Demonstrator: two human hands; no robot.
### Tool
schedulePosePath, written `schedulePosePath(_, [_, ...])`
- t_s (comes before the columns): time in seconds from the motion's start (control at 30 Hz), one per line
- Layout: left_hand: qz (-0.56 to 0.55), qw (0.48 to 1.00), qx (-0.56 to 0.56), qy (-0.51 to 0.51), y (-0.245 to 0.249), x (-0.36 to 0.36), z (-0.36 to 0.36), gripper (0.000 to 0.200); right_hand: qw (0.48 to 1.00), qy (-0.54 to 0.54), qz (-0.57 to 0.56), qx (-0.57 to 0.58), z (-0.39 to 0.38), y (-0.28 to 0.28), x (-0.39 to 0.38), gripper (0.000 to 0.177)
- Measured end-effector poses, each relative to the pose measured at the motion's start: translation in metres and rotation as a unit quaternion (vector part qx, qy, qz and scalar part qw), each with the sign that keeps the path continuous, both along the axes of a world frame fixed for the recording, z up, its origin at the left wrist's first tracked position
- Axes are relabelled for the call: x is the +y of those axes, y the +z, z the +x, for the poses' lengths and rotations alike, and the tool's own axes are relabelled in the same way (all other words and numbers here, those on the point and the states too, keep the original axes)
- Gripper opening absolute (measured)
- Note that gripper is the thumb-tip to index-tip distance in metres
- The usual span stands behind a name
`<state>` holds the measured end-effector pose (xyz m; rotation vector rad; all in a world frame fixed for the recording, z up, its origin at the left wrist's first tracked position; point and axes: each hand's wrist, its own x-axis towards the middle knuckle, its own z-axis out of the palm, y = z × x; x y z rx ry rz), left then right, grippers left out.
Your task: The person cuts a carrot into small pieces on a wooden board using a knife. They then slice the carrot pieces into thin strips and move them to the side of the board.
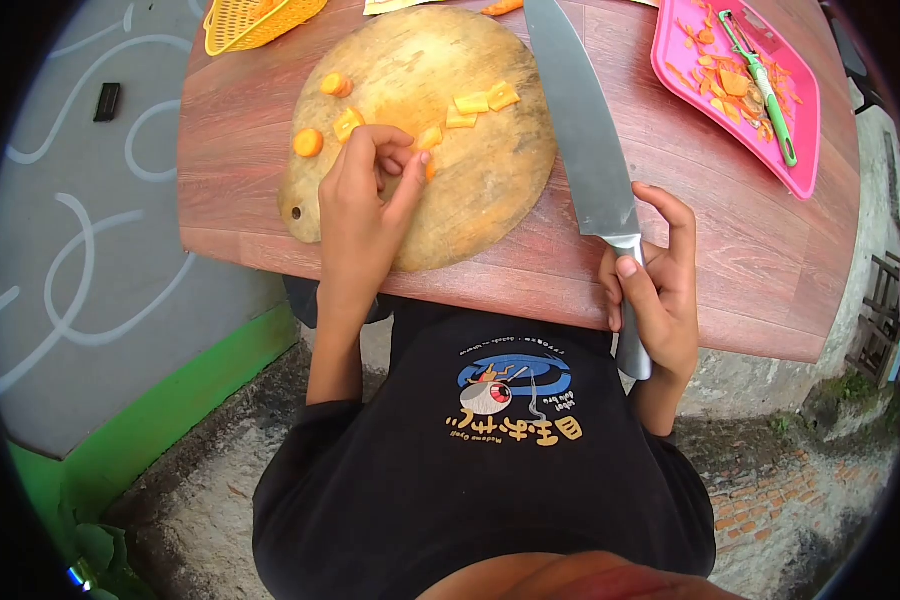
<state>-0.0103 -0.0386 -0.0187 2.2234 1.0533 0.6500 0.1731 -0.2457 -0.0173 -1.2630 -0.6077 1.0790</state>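
My right hand (665, 285) is wrapped around the handle of a large kitchen knife (585, 130), its broad blade pointing away from me along the right edge of a round wooden cutting board (470, 215). Over the board, my left hand (370, 185) pinches a small carrot piece (429, 138) between thumb and fingers. Several cut carrot pieces (472, 103) lie to the right of that hand. Thicker carrot rounds (308, 142) sit on the board's left side, and another carrot piece (348, 124) is just behind my knuckles.
On the right of the reddish wooden table (740, 270) lies a pink tray (805, 175) with carrot peelings and a green-handled peeler (770, 100). A yellow plastic basket (255, 28) stands at the back left. Part of a carrot (502, 6) shows beyond the board.
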Motion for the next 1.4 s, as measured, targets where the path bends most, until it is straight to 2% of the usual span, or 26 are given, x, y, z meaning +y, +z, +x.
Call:
schedulePosePath(0.1, [0.019,1.000,-0.007,-0.018,0.002,0.001,-0.001,0.019,1.000,0.007,-0.009,-0.005,0.001,0.000,-0.002,0.056])
schedulePosePath(0.17, [0.072,0.995,0.026,-0.071,0.006,0.000,-0.007,0.018,1.000,-0.003,-0.022,0.005,0.000,0.000,-0.002,0.056])
schedulePosePath(0.3, [0.072,0.995,0.028,-0.064,0.001,0.004,-0.012,0.016,1.000,-0.006,-0.010,0.012,0.002,-0.001,0.002,0.056])
schedulePosePath(0.37, [0.101,0.990,0.035,-0.096,0.000,0.009,-0.009,0.019,1.000,-0.002,-0.007,-0.009,0.002,-0.003,0.003,0.057])
schedulePosePath(0.4, [0.101,0.990,0.035,-0.096,0.003,0.009,-0.008,0.019,1.000,-0.002,-0.007,-0.009,0.001,-0.003,0.002,0.057])
schedulePosePath(0.47, [0.030,0.996,0.010,-0.089,0.010,0.008,-0.006,0.022,1.000,-0.005,-0.013,-0.004,0.001,-0.002,0.001,0.057])
schedulePosePath(0.7, [0.051,0.993,0.047,-0.090,0.006,0.015,0.004,0.026,1.000,-0.009,-0.012,-0.007,0.001,-0.002,0.002,0.056])
schedulePosePath(0.77, [0.081,0.987,0.002,-0.140,0.002,0.019,0.009,0.027,1.000,-0.002,-0.011,-0.024,0.001,-0.004,0.000,0.057])
schedulePosePath(0.87, [0.036,0.993,0.039,-0.104,0.010,0.018,0.011,0.030,1.000,-0.009,-0.021,-0.009,-0.001,-0.001,0.001,0.057])
schedulePosePath(0.97, [0.088,0.991,0.032,-0.092,0.007,0.022,0.012,0.031,0.999,-0.006,-0.024,-0.020,0.000,-0.001,0.001,0.057])
schedulePosePath(1.1, [0.078,0.990,0.019,-0.117,0.015,0.011,0.013,0.032,0.999,-0.004,-0.022,-0.032,-0.001,-0.003,0.001,0.057])
schedulePosePath(1.17, [0.044,0.995,0.048,-0.077,0.023,0.003,0.007,0.035,0.998,-0.008,-0.032,-0.048,-0.002,-0.003,0.001,0.057])
schedulePosePath(1.27, [0.046,0.993,0.080,-0.080,0.030,-0.006,-0.006,0.040,0.998,-0.001,-0.030,-0.057,-0.002,-0.005,0.002,0.056])
schedulePosePath(1.4, [0.060,0.991,0.084,-0.082,0.021,-0.013,-0.016,0.045,0.998,0.018,-0.056,-0.001,-0.001,0.006,0.005,0.056])
